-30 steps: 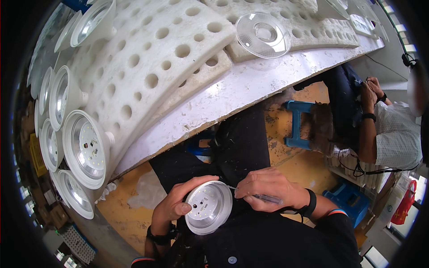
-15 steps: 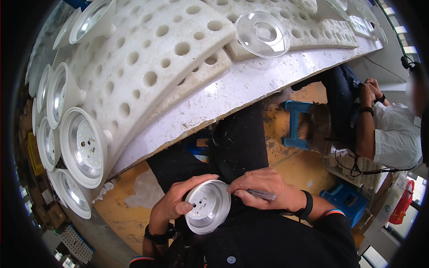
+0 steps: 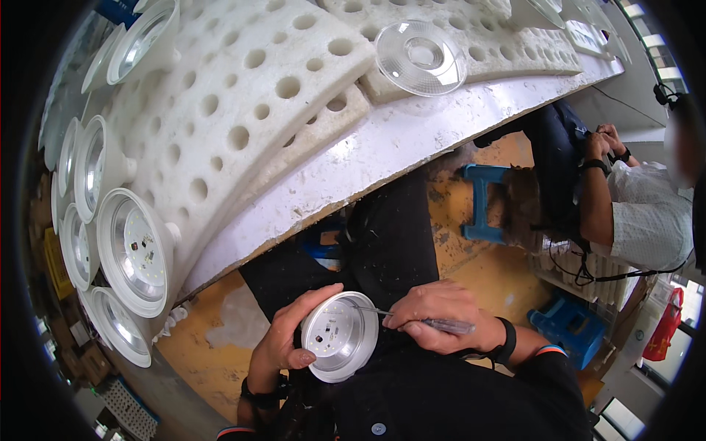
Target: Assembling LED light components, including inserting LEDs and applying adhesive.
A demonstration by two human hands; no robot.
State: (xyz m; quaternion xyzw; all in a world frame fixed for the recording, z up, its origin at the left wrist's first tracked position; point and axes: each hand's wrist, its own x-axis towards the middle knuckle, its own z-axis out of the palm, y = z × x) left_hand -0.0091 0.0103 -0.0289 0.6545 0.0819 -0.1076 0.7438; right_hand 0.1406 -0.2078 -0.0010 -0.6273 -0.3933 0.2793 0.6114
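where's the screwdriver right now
Low in the head view, right of centre, the screwdriver is in the right hand, its shaft crossing the rim of the LED bulb in the left hand.

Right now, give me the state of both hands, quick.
Left hand: closed, holding a white lamp housing at its rim.
Right hand: closed, holding a slim tool, its thin shaft reaching over the housing's open face.

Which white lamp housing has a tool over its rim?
The lamp housing in the left hand: the screwdriver in the right hand crosses its rim; nobody touches the others.
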